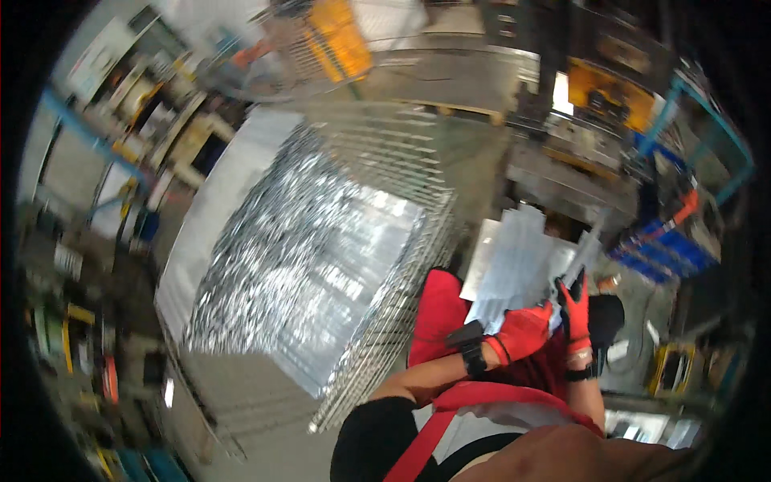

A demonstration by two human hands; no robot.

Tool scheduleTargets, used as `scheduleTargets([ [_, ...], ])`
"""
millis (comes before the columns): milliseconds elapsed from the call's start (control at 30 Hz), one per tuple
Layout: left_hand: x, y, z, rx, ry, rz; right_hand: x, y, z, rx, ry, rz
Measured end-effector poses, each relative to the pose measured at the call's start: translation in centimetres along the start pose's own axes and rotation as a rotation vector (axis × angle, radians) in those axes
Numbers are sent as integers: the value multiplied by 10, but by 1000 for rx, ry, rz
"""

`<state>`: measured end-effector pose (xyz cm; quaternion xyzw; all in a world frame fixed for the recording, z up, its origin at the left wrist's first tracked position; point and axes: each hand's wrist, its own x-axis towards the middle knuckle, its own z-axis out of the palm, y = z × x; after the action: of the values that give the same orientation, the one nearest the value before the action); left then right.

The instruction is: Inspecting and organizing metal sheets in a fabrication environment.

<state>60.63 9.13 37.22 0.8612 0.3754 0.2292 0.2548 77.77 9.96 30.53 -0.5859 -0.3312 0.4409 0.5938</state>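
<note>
My left hand [522, 332], in a red glove, reaches in front of my lap with its fingers curled toward the right hand; what they hold, if anything, is hidden. My right hand [574, 312], in a red and black glove, is closed around a narrow grey metal strip [589, 247] that slants up and away. Just beyond both hands lies a stack of flat grey metal strips [514, 255], on a pale board [479, 261]. The gloves nearly touch each other. Motion blur softens the finger outlines.
To my left stands a large wire-mesh crate [385, 309] heaped with shiny metal parts [273, 233], lined with a pale sheet [205, 229]. A dark machine [554, 173] rises ahead. Blue bins [666, 253] stand at the right, near a yellow crate [673, 369].
</note>
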Motion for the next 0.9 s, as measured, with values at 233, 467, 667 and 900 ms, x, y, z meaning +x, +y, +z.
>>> scheduleTargets([
  [233,9,8,-36,-30,-195,-117,-17,-34,21,273,-36,-15],
  [467,-2,-5,-30,-145,-14,-2,-14,-69,38,411,-51,104],
  [667,-7,9,-42,-652,256,-239,-7,-92,26,537,-77,102],
  [900,-16,-12,-12,-1213,-194,-462,31,-114,10,305,-215,-216],
])
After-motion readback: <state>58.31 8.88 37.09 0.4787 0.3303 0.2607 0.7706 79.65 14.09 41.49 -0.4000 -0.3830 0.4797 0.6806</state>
